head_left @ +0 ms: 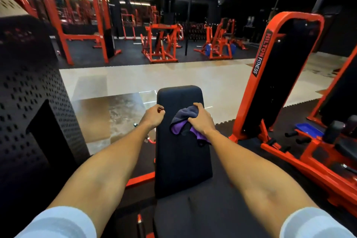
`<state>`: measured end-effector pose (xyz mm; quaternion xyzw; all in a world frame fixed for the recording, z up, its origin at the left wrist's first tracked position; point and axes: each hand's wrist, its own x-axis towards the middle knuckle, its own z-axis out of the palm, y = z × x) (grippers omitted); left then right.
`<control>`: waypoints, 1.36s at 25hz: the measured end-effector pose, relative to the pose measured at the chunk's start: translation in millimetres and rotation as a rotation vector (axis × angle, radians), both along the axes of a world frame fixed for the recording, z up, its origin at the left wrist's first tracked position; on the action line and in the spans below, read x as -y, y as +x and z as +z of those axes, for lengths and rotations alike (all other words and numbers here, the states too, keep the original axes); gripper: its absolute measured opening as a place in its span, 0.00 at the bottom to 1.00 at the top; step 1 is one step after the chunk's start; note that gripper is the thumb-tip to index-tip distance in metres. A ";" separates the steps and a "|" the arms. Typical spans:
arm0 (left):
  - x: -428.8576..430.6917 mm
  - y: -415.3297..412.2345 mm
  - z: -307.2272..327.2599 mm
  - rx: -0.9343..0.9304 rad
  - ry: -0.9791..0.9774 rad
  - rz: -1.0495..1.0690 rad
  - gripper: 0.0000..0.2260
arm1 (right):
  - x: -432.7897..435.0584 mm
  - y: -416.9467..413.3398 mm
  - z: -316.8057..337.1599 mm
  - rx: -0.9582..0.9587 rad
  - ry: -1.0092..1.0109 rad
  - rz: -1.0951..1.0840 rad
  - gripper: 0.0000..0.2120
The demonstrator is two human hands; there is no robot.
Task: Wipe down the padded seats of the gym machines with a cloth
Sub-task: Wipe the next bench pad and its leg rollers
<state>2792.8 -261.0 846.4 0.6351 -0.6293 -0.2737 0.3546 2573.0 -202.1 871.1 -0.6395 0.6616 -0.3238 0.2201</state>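
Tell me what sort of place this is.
A gym, most likely a commercial weight room. Orange-framed weight machines stand in the background, the nearest orange frame is lettered FITNESS, and the right hand holds a cloth on a black padded bench.

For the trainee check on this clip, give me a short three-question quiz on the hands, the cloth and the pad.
1. Which hand grips the cloth? A) left B) right C) both
2. True or false: the cloth lies on the floor beside the machine.
3. Fill in: the left hand is at the ___ edge of the black seat pad.

Key
1. B: the right hand grips it.
2. False: it is on the pad, under the right hand.
3. left
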 end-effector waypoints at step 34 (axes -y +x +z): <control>266.8 -9.9 -48.5 -0.024 -0.554 -0.099 0.18 | 270.9 94.7 -80.3 -0.091 -0.502 -0.424 0.24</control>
